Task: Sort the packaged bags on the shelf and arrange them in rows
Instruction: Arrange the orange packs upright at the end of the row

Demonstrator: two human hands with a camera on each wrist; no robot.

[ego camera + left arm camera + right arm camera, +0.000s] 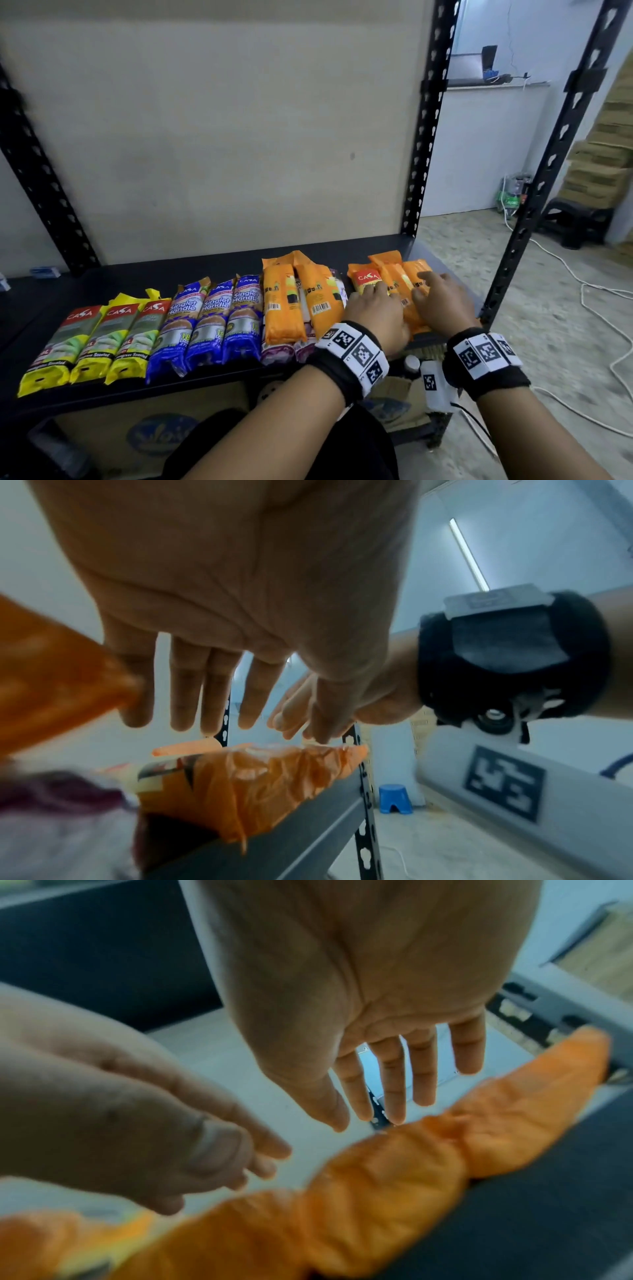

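Head view: both hands' straight fingers (376, 289) hover over orange packs (400, 284) lying lengthwise front-to-back.

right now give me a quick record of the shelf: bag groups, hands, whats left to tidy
yellow bags: three, side by side, far left
blue bags: three, side by side, next right
orange bags: two, lying on purple bags
right-end orange bags: about three, bunched
left hand: open, over the right-end orange bags
right hand: open, fingers spread over them
shelf: black
left to tidy: probably the right-end orange bags

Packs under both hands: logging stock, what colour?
Orange packs, clearest in the head view.
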